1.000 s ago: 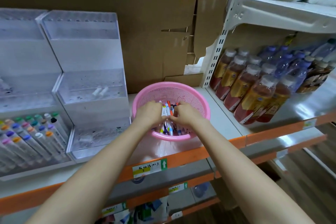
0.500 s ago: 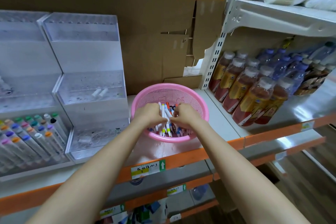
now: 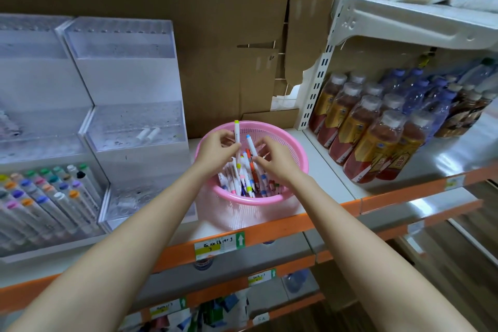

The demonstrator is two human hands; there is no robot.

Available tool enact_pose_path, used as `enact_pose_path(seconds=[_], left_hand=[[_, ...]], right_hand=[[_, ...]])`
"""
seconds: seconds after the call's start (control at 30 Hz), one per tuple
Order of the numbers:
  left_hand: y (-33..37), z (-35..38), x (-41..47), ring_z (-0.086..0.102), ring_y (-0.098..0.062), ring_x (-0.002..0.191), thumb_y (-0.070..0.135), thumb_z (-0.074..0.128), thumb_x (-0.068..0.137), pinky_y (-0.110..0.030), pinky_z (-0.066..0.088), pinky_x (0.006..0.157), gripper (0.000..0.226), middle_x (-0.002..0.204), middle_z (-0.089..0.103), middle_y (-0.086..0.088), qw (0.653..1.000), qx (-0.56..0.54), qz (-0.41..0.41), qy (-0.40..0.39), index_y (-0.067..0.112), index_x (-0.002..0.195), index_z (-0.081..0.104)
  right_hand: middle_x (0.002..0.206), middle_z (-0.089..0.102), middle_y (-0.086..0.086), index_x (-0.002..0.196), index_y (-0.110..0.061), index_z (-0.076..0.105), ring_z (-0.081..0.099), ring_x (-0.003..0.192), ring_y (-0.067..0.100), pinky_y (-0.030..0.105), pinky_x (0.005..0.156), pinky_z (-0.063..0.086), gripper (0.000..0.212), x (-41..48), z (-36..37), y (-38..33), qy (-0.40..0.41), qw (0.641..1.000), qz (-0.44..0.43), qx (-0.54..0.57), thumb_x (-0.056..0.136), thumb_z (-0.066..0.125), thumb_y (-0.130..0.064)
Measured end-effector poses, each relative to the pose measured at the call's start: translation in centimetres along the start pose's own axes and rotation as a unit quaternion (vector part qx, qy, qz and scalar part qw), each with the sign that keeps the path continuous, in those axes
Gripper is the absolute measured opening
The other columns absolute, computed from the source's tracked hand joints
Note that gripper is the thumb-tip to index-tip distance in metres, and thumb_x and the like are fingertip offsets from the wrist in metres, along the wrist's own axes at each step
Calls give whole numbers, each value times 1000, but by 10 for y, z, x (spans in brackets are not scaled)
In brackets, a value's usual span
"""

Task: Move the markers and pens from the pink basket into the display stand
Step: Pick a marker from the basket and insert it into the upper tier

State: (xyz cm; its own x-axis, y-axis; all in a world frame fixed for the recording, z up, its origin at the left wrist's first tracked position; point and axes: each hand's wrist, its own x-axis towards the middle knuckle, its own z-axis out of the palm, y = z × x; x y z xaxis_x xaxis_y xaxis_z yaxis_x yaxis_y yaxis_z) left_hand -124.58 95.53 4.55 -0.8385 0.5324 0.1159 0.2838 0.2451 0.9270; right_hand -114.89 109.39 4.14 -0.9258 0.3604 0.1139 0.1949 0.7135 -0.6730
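Observation:
A pink basket (image 3: 285, 197) stands on the shelf and holds several white markers and pens (image 3: 244, 182) with coloured caps. My left hand (image 3: 217, 151) is over the basket, shut on a white marker with a yellow-green cap (image 3: 237, 133) held upright. My right hand (image 3: 275, 160) pinches a marker with a blue cap (image 3: 251, 147), tilted, just right of the first. The clear tiered display stand (image 3: 129, 121) is to the left of the basket; two white markers (image 3: 148, 134) lie on its middle tier.
A second stand section at far left holds rows of coloured-cap markers (image 3: 45, 197). Wrapped drink bottles (image 3: 377, 137) fill the shelf to the right. A cardboard wall (image 3: 229, 35) backs the shelf. An orange shelf edge (image 3: 269, 232) with a price tag runs in front.
Both hands have risen out of the basket's pile, each lifting a marker upright; before, they were down among the markers.

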Motion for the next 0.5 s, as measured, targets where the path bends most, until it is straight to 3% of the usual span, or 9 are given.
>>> enact_pose_path(seconds=[0.07, 0.13, 0.23, 0.4, 0.5], left_hand=[[4, -3, -2, 63, -16, 82, 6, 65, 87, -32, 60, 66, 18, 88, 62, -2, 999, -30, 13, 13, 9, 105, 62], [7, -6, -6, 63, -15, 85, 4, 63, 88, -24, 59, 63, 30, 95, 61, -4, 999, -30, 32, 19, 7, 117, 58], [10, -10, -10, 63, -16, 86, 3, 64, 87, -22, 58, 64, 43, 103, 61, -7, 997, -1, 75, 28, 15, 127, 52], [32, -20, -22, 59, -3, 79, 6, 67, 84, -18, 53, 70, 59, 95, 60, 6, 984, 40, 170, 48, 24, 136, 47], [46, -33, -33, 64, -12, 81, 10, 69, 83, -33, 57, 76, 60, 83, 62, 4, 978, 39, 199, 38, 33, 134, 47]], right_hand=[[101, 66, 4, 123, -15, 54, 62, 85, 16, 32, 76, 53, 33, -2, -4, -2, 16, 999, -10, 34, 91, 62, -10], [111, 65, 1, 131, -18, 51, 60, 88, 12, 20, 71, 49, 43, -5, -7, -5, 34, 998, -22, 51, 91, 62, -8], [110, 62, -8, 138, -24, 43, 59, 85, 5, 10, 64, 43, 55, -9, -12, -12, 56, 995, -42, 72, 90, 62, -6], [92, 66, -2, 139, -30, 42, 63, 79, 9, 21, 67, 53, 61, -16, -21, -35, 74, 986, -96, 118, 88, 61, -1], [85, 66, 0, 137, -32, 44, 64, 78, 11, 25, 67, 55, 60, -20, -25, -53, 86, 979, -130, 131, 88, 62, -2]])
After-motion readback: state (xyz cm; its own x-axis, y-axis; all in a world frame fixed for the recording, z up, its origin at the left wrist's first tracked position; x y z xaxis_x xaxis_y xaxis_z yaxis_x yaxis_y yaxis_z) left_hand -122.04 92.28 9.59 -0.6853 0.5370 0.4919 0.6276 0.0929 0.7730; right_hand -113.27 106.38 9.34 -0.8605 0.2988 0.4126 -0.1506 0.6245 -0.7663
